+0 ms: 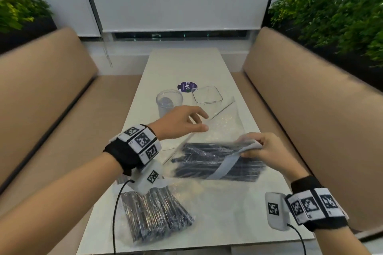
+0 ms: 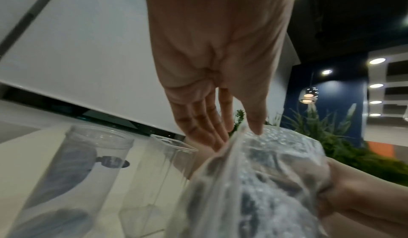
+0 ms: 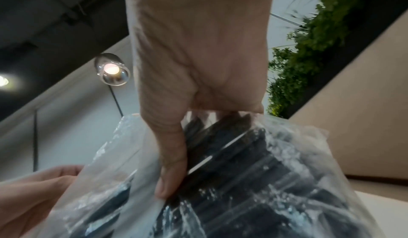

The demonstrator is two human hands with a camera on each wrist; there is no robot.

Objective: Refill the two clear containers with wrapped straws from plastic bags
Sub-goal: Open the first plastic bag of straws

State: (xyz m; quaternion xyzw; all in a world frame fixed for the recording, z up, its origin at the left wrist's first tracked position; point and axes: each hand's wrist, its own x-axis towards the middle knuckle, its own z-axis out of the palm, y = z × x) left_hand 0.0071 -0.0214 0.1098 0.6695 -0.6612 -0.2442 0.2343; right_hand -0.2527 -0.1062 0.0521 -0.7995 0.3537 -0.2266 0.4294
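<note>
My right hand (image 1: 248, 149) pinches one end of a clear plastic bag (image 1: 207, 163) full of dark wrapped straws and holds it tilted above the table. In the right wrist view the thumb (image 3: 172, 180) presses on the bag (image 3: 253, 180), hiding the fingers behind it. My left hand (image 1: 204, 122) has straight fingers, spread at the bag's upper open edge. In the left wrist view, thumb and fingers (image 2: 212, 137) touch that edge of the bag (image 2: 264, 180). Beyond stand a round clear container (image 1: 169, 99) (image 2: 77, 163) and a square one (image 1: 207, 94) (image 2: 163, 163), both without straws.
A second bag of dark wrapped straws (image 1: 155, 213) lies on the white table (image 1: 186, 64) near the front edge, under my left wrist. A purple round sticker (image 1: 187, 86) sits behind the containers. Tan benches (image 1: 41, 99) flank the table, with plants (image 1: 342, 16) behind them.
</note>
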